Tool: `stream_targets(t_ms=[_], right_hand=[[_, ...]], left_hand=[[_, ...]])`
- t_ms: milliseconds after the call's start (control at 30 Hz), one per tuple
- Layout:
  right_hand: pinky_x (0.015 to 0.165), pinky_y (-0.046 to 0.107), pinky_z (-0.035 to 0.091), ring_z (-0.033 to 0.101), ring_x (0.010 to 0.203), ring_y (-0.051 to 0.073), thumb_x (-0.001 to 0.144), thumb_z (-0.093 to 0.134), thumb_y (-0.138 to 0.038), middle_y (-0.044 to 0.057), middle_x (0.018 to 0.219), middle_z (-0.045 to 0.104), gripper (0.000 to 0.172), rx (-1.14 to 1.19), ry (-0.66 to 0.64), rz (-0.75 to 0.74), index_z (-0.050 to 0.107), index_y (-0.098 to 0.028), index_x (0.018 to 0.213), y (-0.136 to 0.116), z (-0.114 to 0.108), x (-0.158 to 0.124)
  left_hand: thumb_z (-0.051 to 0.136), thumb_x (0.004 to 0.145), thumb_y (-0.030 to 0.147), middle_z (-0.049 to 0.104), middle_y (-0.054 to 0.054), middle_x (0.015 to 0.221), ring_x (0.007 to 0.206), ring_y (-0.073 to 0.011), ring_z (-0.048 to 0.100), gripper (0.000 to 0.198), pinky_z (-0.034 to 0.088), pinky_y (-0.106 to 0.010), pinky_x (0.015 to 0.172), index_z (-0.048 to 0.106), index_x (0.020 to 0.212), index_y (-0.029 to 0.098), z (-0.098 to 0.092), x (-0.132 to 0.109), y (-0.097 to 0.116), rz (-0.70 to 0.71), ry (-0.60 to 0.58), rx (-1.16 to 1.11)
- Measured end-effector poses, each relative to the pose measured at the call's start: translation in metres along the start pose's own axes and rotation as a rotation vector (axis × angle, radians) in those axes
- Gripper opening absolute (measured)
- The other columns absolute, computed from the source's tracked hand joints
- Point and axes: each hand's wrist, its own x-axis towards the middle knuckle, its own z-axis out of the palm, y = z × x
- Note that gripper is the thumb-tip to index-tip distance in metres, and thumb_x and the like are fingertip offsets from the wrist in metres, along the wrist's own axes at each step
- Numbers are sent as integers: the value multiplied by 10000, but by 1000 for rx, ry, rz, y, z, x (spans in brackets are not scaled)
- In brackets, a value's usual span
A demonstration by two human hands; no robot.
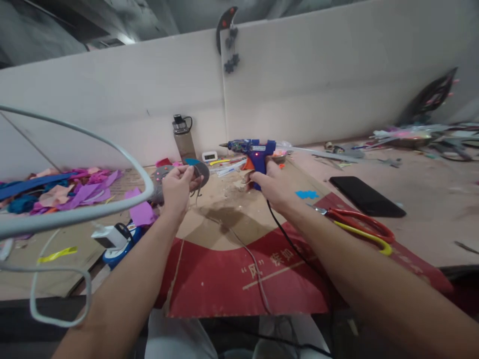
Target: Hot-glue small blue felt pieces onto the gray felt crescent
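Note:
My right hand (271,184) grips the handle of a blue hot glue gun (258,152), its nozzle pointing left and a small red light lit on its side. A long clear glue stick (318,153) sticks out of its back. The fingers of my left hand (178,187) are pinched together on a thin grey string (199,192), whose strand dangles below them. Close behind those fingers are a grey rounded thing (204,172) and a small blue piece (192,161). Whether the left hand touches these is hidden.
Red-handled scissors (361,222), a black phone (366,197) and a blue cut-out (307,194) lie at right. A bottle (183,137) and small clock (209,156) stand behind. Coloured scraps (56,192), a power strip (116,254) and a white cable (123,154) are at left.

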Motion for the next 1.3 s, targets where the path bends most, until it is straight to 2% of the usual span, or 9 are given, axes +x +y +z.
stream_targets(t_ms=[167,233,367,467,600,800,1000,1300], right_hand=[[533,261,415,480,528,108,781,491,-228,-44,634,495,160,-12,-118,-117,453,-211,935,-6,11,-15],[526,259,410,466,528,105,794,491,-245,-40,658,499,167,-44,-127,-129,466,-211,956,-6,15,-19],[519,266,423,489,587,118,782,495,-230,15,836,570,224,-114,-159,-164,505,-212,1005,-6,20,-23],[528,274,413,484,593,132,799,490,-233,22,783,563,196,-183,-197,-162,521,-207,991,-6,21,-24],[582,289,409,510,672,164,805,484,-216,25,739,550,156,-268,-184,-166,523,-207,956,-5,21,-24],[684,321,417,539,800,198,807,469,-196,57,850,590,149,-397,-154,-221,513,-199,949,-7,23,-24],[737,340,412,538,801,200,817,450,-191,82,927,612,180,-449,-144,-258,504,-183,988,-7,24,-25],[742,351,406,538,809,215,839,454,-251,94,921,604,171,-491,-115,-251,495,-183,990,-6,26,-24]], left_hand=[[743,644,321,626,-12,695,637,-111,629,255,572,-330,726,604,723,122,1,-4,-1,-33,-35,5],[744,646,322,629,-15,698,649,-111,632,256,569,-337,746,600,717,123,2,-6,-1,-34,-35,5],[747,646,318,634,-19,700,659,-113,635,253,569,-343,754,600,716,124,4,-7,0,-19,-18,7],[749,643,325,633,-16,706,666,-116,638,259,570,-342,755,607,726,126,4,-6,-2,-5,-29,11],[744,646,346,645,-17,728,667,-119,645,269,573,-323,740,621,749,131,3,-7,-4,9,-47,38],[733,665,352,656,-15,709,651,-123,653,243,573,-298,717,632,740,144,3,-9,-3,10,-75,56],[727,667,363,648,-7,694,639,-118,638,237,567,-300,727,636,729,153,5,-10,-3,11,-79,64],[723,670,342,634,1,653,621,-119,622,196,563,-295,712,633,676,168,5,-11,-3,37,-65,66]])
